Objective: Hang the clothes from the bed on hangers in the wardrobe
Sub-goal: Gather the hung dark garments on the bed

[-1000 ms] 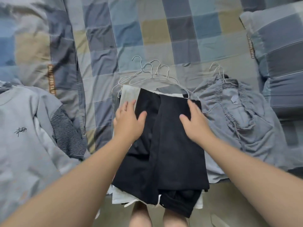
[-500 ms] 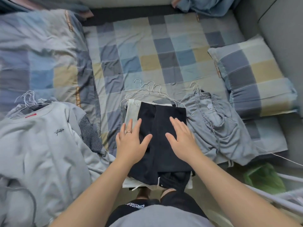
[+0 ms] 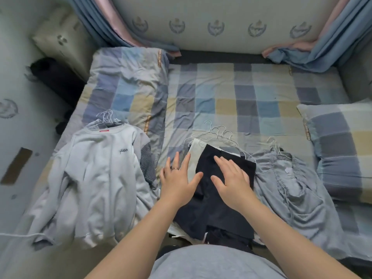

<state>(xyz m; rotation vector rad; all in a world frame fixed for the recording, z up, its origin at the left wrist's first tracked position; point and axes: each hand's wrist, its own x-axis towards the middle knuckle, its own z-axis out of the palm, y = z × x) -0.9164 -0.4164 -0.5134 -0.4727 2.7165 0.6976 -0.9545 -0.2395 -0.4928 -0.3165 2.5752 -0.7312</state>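
Note:
A black garment (image 3: 213, 210) lies on top of a pile with a pale cloth (image 3: 194, 153) under it, at the bed's near edge. Several white wire hangers (image 3: 218, 132) stick out behind the pile. My left hand (image 3: 178, 181) lies flat with fingers spread at the pile's left edge, thumb on the black cloth. My right hand (image 3: 231, 178) rests flat on the black garment. A light grey sweatshirt (image 3: 94, 178) on hangers lies to the left. A grey ruched garment (image 3: 289, 190) on hangers lies to the right.
The bed has a checked blue, grey and tan sheet (image 3: 231, 93). A folded checked quilt (image 3: 124, 87) lies at the left, a checked pillow (image 3: 342, 146) at the right. Blue and pink curtains (image 3: 314, 45) hang behind the bed. No wardrobe is in view.
The view has pulled back and tilted up, showing more of the bed and the wall. Both hands stay flat on the black pile; the left hand has slid slightly left.

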